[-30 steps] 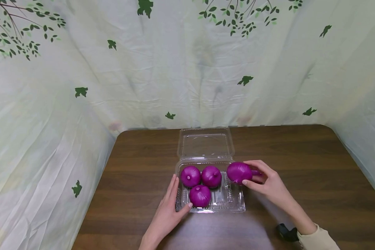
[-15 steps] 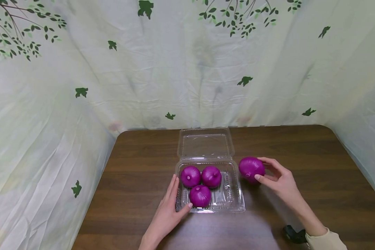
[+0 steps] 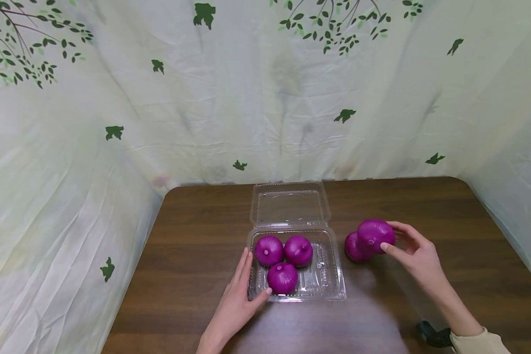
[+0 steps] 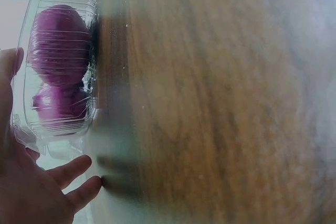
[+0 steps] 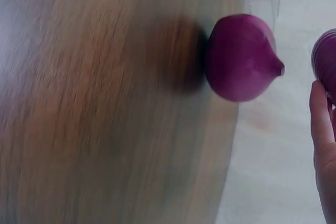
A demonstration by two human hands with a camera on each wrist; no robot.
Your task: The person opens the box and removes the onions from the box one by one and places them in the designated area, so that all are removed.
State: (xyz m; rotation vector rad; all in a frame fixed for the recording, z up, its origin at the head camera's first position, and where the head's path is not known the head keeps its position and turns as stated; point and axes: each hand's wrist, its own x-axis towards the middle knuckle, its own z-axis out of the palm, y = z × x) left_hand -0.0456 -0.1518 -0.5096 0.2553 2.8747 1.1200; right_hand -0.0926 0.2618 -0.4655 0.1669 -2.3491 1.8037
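Observation:
My right hand [image 3: 418,255] pinches a purple onion [image 3: 376,236] between thumb and fingers, to the right of the clear plastic clamshell box [image 3: 332,287]. Another purple onion [image 3: 356,248] sits on the table, partly hidden behind the held one; the right wrist view shows this table onion [image 5: 241,59] with its pointed tip. Three onions lie in the box's left part, one of them the front onion [image 3: 283,278]. My left hand [image 3: 236,302] rests against the box's left side with straight fingers, its thumb at the front rim. Spread fingers [image 4: 73,171] show in the left wrist view.
The box's lid [image 3: 290,206] lies folded back toward the far edge of the brown wooden table [image 3: 203,211]. A pale leaf-printed curtain [image 3: 265,98] hangs behind the table and along its sides. A dark strap [image 3: 433,335] is on the right wrist.
My right hand has carried its onion from over the box's right edge further right. The onion on the table has come into view beside it. The left hand and the box have stayed put.

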